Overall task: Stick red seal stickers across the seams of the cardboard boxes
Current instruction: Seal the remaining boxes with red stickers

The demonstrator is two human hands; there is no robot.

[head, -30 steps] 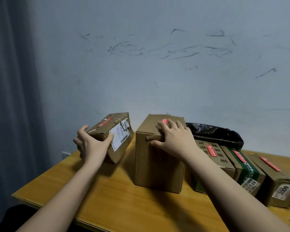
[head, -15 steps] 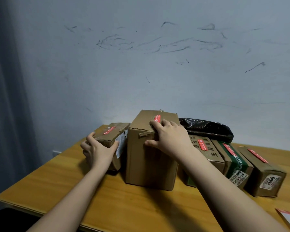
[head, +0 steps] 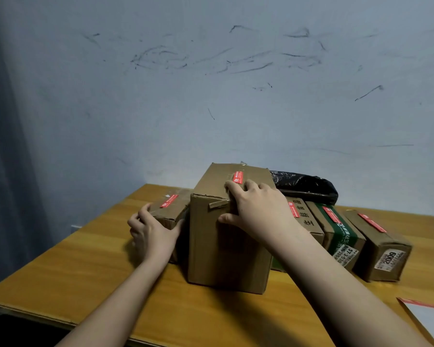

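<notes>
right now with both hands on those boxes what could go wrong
The left hand grips the small box tight against the tall box; sliding either could scuff its red seal sticker. The right hand presses near the tall box's red sticker and might lift its edge.

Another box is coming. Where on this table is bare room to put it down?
Bare wood lies on the wooden table along its near-left part, left of the left hand, and near the front edge between the forearms. The back right is crowded: tall cardboard box, row of sealed boxes.
</notes>
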